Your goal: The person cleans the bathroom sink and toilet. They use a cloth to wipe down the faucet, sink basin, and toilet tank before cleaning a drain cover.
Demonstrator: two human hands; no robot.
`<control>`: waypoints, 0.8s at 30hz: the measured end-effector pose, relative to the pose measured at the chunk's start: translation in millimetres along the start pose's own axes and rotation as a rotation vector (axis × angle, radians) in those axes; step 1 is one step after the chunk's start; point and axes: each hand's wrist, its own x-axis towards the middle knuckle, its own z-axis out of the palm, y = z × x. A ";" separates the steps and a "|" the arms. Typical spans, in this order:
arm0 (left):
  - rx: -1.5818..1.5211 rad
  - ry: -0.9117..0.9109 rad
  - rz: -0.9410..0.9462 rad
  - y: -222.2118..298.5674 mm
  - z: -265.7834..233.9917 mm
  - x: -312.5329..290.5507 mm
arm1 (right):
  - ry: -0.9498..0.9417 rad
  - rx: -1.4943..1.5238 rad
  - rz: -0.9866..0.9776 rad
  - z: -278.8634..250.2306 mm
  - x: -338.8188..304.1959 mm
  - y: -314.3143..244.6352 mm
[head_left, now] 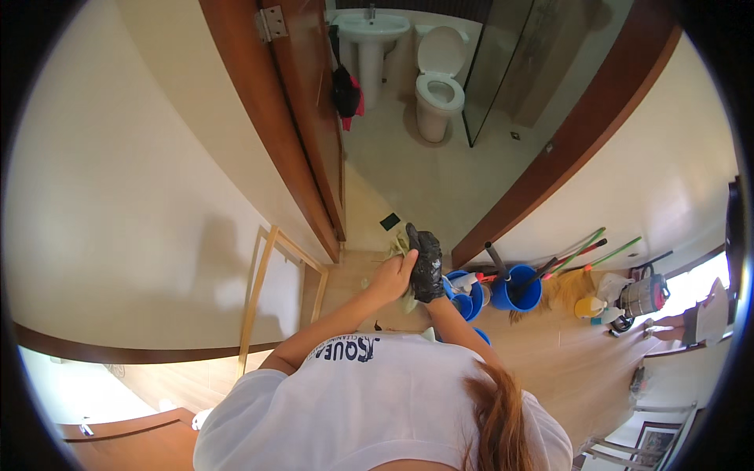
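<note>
My hands meet in front of my chest, close to a bathroom doorway. My left hand (391,278) is bare, and its fingers are closed on a pale green cloth (399,248). More of the cloth shows below, between my wrists. On my right hand is a black, shiny, crumpled glove (428,263). That gloved right hand (426,275) presses against my left thumb and the cloth; how its fingers lie is hard to make out.
Right of my hands stand blue buckets (519,288) with bottles and handles in them. Brooms (572,282), a yellow jug (589,307) and a vacuum cleaner (642,297) lie farther right. Ahead are a toilet (437,98) and a dark floor square (389,221). A wooden frame (259,298) leans left. Another person (699,322) stands far right.
</note>
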 end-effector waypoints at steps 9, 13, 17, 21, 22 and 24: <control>-0.017 -0.062 0.166 16.3 -28.0 -77.7 | 0.025 -0.194 0.208 -2.6 -36.3 -31.8; -0.069 -0.046 0.075 -0.7 -49.2 -117.1 | 0.153 -0.094 -0.062 12.0 -65.4 -112.4; 0.134 -0.174 0.051 -13.7 -64.6 -158.4 | -0.105 -0.224 0.161 13.7 -99.0 -139.7; -0.060 -0.119 0.198 -16.3 -72.7 -195.5 | -0.016 -0.043 0.465 11.1 -122.7 -162.4; -0.168 -0.073 0.212 -24.1 -71.2 -202.5 | 0.037 0.087 0.531 10.5 -128.9 -171.1; -0.236 -0.032 0.158 -26.9 -76.8 -210.4 | 0.113 0.452 0.654 6.7 -135.1 -197.3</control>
